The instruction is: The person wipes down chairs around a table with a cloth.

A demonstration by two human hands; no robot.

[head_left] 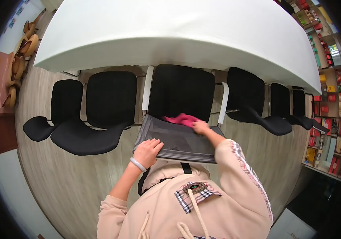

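Head view: right hand (201,127) clutching crumpled pink cloth (180,119) where black mesh backrest (178,139) meets black padded seat (182,89). Left hand (148,152) on backrest edge, grip unclear. White-draped table (170,24) beyond; pale wood-plank floor (86,175).

- Light is coming from above: table (170,18) top is glaring near-white, its front drape (170,51) is falling into grey shade.
- Floor (90,175) is reading moderately bright.
- Chair seat (182,89) is swallowing light, losing texture.
- Fisheye is bowing the table edge, squeezing the shelves (332,85) at right, which are looking soft.
- Corners are going black.
- Cloth (181,119) and right hand (201,127) are blurring slightly.
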